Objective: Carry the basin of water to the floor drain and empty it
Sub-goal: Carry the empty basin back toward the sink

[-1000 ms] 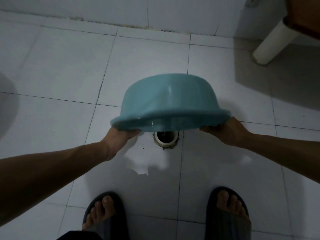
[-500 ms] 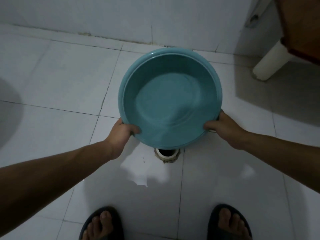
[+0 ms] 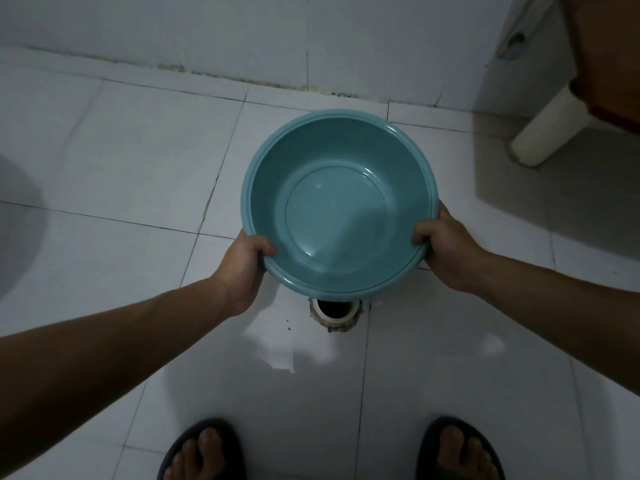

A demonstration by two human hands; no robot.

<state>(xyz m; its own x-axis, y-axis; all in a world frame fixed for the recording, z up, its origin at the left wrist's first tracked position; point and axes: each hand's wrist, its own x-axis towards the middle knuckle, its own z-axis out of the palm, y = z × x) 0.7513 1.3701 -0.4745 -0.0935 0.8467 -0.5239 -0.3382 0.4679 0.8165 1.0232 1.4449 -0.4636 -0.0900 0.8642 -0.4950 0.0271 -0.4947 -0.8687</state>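
Note:
I hold a round teal plastic basin (image 3: pixel 339 206) upright above the floor, its inside facing me and holding no visible pool of water. My left hand (image 3: pixel 244 263) grips its near left rim, and my right hand (image 3: pixel 446 249) grips its near right rim. The floor drain (image 3: pixel 335 313), a round white-collared hole, lies just below the basin's near edge, partly hidden by it. Wet patches shine on the tiles around the drain.
White floor tiles (image 3: pixel 138 161) stretch to a white wall (image 3: pixel 242 32) at the back. A white furniture leg (image 3: pixel 543 128) under a brown wooden piece (image 3: pixel 609 57) stands at the right. My two feet in dark sandals (image 3: pixel 204 452) are at the bottom.
The basin went from tipped bottom-up over the drain to level and upright. Both hands kept their hold on the rim and rose slightly away from the drain.

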